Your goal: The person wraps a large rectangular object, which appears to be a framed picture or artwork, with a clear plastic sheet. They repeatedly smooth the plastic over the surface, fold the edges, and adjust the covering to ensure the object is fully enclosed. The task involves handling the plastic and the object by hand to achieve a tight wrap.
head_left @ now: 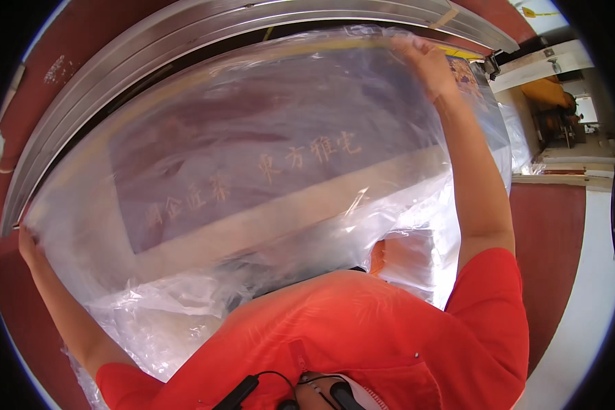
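A wide, clear plastic sheet spreads in front of me, wrinkled and shiny. Under it lies a large, flat, dark purple-grey panel with gold lettering and a pale tan border. At the far right, my right hand is closed on the sheet's far edge, beside a yellow strip. My left hand holds the sheet's left corner, near the end of a metal rail; its fingers are slightly blurred. Both arms reach wide apart.
A long silver metal rail curves along the far side, just beyond the sheet. Red-brown surface shows at the right, next to a white edge. A part-printed panel stands near my right wrist. Machinery is visible farther right.
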`<state>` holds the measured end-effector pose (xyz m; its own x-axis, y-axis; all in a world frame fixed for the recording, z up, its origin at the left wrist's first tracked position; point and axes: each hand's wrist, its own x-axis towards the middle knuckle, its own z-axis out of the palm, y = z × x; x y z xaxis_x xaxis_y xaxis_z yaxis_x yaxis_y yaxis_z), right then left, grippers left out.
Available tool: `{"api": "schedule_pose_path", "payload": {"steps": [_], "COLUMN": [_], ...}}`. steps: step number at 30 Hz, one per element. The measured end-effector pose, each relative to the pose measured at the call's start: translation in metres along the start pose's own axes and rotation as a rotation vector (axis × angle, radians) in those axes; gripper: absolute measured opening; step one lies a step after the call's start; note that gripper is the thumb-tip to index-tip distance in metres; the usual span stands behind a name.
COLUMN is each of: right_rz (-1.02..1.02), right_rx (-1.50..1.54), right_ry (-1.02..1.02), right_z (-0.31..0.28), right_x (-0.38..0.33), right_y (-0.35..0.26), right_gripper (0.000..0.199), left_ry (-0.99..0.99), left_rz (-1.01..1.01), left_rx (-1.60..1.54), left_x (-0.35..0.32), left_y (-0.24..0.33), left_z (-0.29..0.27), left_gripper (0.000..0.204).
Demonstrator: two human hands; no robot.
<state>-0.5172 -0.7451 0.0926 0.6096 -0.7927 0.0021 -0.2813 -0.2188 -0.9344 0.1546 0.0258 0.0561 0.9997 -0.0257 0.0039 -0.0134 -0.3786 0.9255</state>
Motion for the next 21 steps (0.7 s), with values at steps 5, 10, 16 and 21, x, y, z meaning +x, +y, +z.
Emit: {"api": "schedule_pose_path", "payload": {"steps": [5, 10, 16, 21], "right_rz": [-0.03, -0.071, -0.192, -0.209], "right_rx": [0.136, 0.165, 0.226, -0.069], "right_ry": [-0.035, -0.016, -0.031, -0.182], "right_z": [0.038, 0.047, 0.054, 0.045], "right_x": [-0.043, -0.043, -0.038, -0.051], "right_y": [-0.002, 0.005, 0.007, 0.005], "right_gripper": [0.019, 0.016, 0.019, 0.013], "left_ry": [0.063, -0.524, -1.068, -1.25], "left_rz": [0.011, 0.641, 0.666, 0.257], "left_rx": [1.639, 0.725, 0.041, -0.361], "left_x": [-0.112, -0.284, -0.491, -0.496], "left_y": [0.018, 0.187, 0.266, 0.254], "left_z": [0.059, 0.317, 0.567, 0.554], "left_gripper": [0.035, 0.032, 0.03, 0.019]}}
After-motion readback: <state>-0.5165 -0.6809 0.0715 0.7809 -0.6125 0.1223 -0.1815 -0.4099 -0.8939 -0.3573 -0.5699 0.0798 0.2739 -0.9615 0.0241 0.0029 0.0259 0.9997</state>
